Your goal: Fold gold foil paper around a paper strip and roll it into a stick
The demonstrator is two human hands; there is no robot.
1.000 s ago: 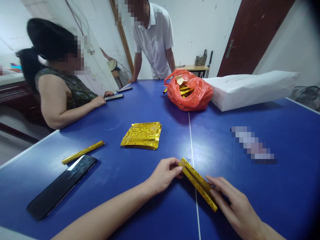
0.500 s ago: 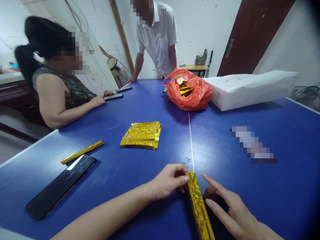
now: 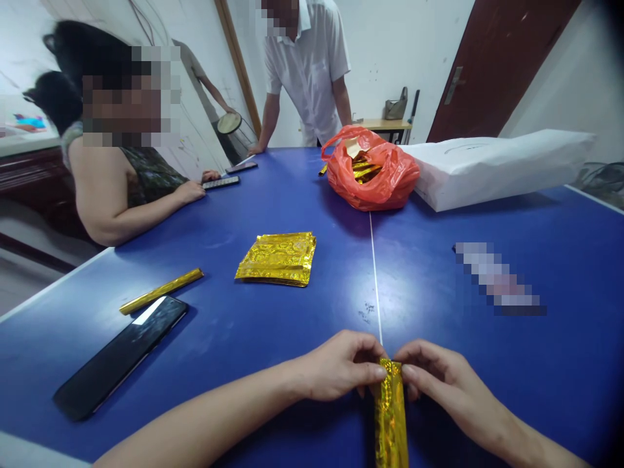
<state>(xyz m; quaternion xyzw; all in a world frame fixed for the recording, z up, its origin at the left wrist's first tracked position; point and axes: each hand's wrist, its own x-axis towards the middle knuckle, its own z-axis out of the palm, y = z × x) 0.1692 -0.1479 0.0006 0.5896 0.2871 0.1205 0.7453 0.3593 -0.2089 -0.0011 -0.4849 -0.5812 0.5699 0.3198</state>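
Fingertips (image 3: 376, 372) of the left hand (image 3: 336, 365) and right hand (image 3: 451, 383) close from either side on the far end of a folded gold foil strip (image 3: 390, 416), grasping it; the thumbs are hidden behind the hands. The strip lies flat on the blue table-tennis table (image 3: 536, 364), its long axis running near to far. Its free end points toward the wearer and passes out of the lower frame edge. Its far end lies just beyond the tip of the white centre line (image 3: 374, 286). Compared with the earlier frame, the right hand has closed from spread fingers onto the strip, and the strip now stands straighter and nearer. Farther left lie a stack of gold foil sheets (image 3: 277, 259), a single gold foil stick (image 3: 160, 290) and a black smartphone (image 3: 119, 356). At the far end are an orange-red plastic bag (image 3: 370, 172) holding gold foil and a long white paper package (image 3: 487, 170). A seated person's hand (image 3: 190, 192) rests at the left edge of the table. A standing person in a white shirt (image 3: 307, 71) leans on the far edge. A pixelated object (image 3: 494, 276) lies to the right. No writing can be read.
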